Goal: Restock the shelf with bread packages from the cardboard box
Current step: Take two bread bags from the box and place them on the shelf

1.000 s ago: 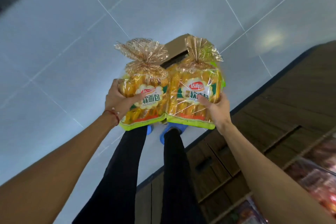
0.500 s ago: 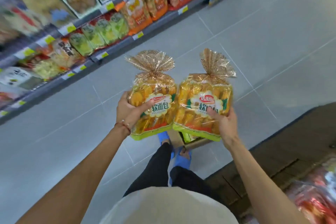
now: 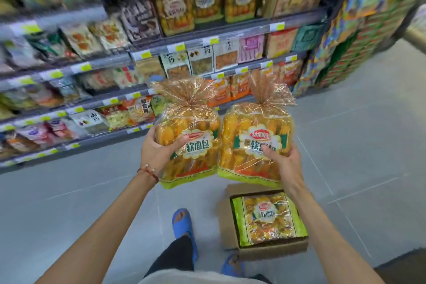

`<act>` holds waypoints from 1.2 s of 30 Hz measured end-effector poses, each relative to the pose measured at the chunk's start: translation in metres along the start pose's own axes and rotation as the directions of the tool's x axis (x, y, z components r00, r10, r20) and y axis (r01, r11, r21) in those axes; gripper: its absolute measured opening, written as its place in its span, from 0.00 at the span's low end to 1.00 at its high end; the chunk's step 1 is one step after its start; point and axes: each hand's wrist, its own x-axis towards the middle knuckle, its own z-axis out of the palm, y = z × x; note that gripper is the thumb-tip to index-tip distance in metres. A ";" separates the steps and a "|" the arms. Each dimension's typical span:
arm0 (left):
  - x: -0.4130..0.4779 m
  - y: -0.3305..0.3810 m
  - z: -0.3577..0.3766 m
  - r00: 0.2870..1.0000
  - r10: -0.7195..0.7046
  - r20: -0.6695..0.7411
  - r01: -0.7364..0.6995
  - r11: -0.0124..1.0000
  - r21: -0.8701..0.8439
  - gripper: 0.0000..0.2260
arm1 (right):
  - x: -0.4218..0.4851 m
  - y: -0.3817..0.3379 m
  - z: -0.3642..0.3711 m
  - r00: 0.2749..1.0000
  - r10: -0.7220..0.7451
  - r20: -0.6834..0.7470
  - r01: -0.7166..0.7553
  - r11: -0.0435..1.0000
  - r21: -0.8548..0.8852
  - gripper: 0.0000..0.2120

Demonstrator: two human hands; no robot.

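Left hand (image 3: 159,152) and right hand (image 3: 284,159) fingers each clamp a bread package (image 3: 191,143), shelf (image 3: 207,40) goods blurred, seemingly snacks

Two bread packages (image 3: 189,143) (image 3: 255,145) side by side, touching. Box (image 3: 232,221) at five o'clock, one package (image 3: 268,219) inside. Shelves (image 3: 207,39) at twelve.

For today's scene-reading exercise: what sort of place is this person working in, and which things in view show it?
Most likely a grocery shop aisle. Tiered metal shelves carry rows of packaged snacks behind yellow price tags, and an open brown cardboard box of clear-wrapped bread packages sits on the grey tiled floor.
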 end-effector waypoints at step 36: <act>0.426 0.145 0.067 0.998 0.055 0.024 -0.054 0.998 -0.009 0.17 | 0.388 -0.150 0.175 0.983 -0.182 -0.022 0.181 0.982 -0.059 0.30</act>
